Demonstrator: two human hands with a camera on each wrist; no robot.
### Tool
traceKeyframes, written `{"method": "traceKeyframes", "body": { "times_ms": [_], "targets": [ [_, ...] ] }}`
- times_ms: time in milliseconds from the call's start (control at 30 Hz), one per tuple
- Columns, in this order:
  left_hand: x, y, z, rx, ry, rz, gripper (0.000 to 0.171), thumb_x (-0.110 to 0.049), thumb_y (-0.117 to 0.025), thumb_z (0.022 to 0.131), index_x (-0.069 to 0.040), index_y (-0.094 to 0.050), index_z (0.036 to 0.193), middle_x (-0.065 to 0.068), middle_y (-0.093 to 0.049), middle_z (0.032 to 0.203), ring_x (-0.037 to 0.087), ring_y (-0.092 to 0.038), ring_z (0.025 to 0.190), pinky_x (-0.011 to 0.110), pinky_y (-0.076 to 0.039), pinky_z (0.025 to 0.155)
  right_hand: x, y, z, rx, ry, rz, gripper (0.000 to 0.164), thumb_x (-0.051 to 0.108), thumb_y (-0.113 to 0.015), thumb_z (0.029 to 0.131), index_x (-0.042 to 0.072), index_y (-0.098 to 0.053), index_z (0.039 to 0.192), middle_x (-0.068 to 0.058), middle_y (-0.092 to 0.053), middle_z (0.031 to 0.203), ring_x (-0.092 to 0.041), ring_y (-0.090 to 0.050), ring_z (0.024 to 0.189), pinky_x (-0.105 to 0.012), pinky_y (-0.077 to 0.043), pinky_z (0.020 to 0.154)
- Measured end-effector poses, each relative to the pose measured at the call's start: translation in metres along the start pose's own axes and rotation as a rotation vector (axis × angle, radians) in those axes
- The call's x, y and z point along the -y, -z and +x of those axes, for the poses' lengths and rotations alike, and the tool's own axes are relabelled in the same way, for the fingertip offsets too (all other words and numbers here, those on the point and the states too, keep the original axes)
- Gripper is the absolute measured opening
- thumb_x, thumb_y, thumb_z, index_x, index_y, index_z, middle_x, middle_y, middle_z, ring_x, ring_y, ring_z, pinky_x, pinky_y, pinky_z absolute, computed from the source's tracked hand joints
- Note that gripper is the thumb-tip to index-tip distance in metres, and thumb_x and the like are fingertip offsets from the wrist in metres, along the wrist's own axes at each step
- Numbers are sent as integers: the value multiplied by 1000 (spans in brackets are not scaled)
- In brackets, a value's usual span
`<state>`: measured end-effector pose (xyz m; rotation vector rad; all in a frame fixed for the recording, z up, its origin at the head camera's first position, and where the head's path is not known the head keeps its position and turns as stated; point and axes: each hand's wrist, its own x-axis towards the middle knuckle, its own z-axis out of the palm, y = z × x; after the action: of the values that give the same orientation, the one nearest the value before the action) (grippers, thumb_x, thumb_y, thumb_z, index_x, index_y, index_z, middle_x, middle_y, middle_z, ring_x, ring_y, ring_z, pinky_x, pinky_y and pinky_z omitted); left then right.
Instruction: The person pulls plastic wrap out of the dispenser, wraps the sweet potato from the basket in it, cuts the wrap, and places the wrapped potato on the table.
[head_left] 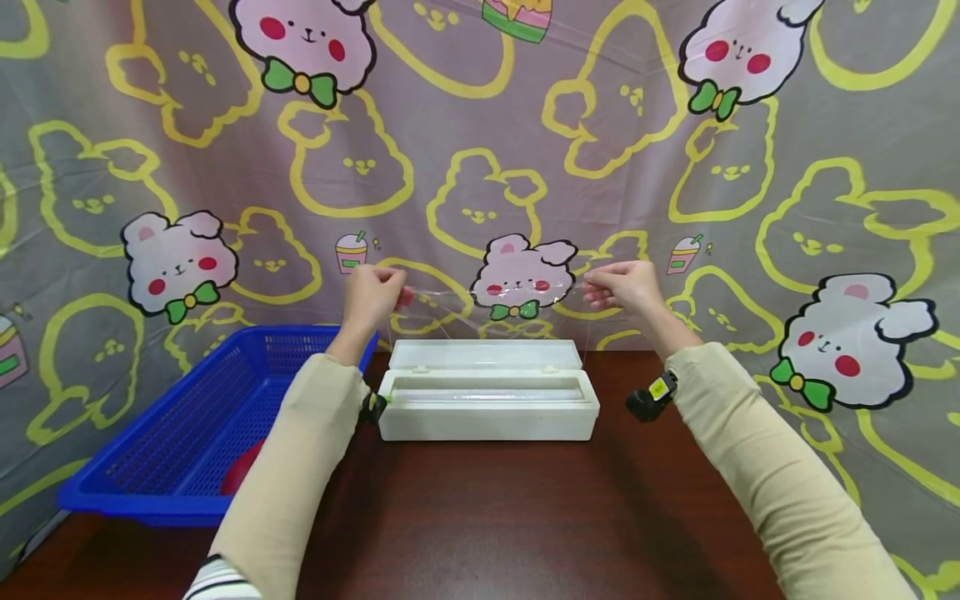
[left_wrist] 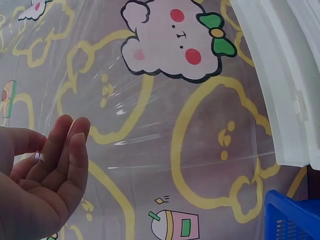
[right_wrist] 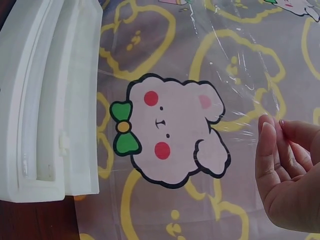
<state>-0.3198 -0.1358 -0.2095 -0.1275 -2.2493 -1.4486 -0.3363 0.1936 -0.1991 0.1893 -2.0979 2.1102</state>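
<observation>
A sheet of clear plastic wrap [head_left: 517, 292] is stretched between both hands above a white dispenser box. My left hand [head_left: 375, 296] pinches one upper corner between thumb and fingers; my right hand [head_left: 624, 287] pinches the other. In the left wrist view the film [left_wrist: 120, 110] shows as shiny creases running from the left hand [left_wrist: 50, 170]. The right wrist view has the film gathering at the fingertips of the right hand [right_wrist: 287, 170]. Below, the dispenser box [head_left: 487, 423] stands with its lid [head_left: 486, 355] up, and a roll of wrap [head_left: 487, 395] lies inside.
A blue plastic basket [head_left: 172, 417] stands left of the box, with a red round object [head_left: 242, 468] partly hidden by the left sleeve. The dark brown table [head_left: 480, 517] ends at a patterned curtain [head_left: 420, 183] behind the box.
</observation>
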Motion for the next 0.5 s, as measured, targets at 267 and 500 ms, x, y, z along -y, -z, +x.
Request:
{"method": "traceKeyframes", "body": {
  "times_ms": [267,500],
  "targets": [
    [-3,3,-4,-2,8,-48,26,-11,-51,87,8,-66,92,18,-65,75,16,-62,54,25,-50,53,3,1,-3,-5,6,-12,13,-2,-60,82,2,-65,70,-9,-64,61,-14,-60,48,-27,-50,48],
    [-4,8,-8,2,-17,-41,26,-12,-50,88,8,-66,93,19,-66,77,8,-60,50,28,-51,57,5,2,-5,5,13,38,11,-3,-61,81,-1,-66,71,-11,-64,60,-16,-60,46,-26,-49,45]
  ]
}}
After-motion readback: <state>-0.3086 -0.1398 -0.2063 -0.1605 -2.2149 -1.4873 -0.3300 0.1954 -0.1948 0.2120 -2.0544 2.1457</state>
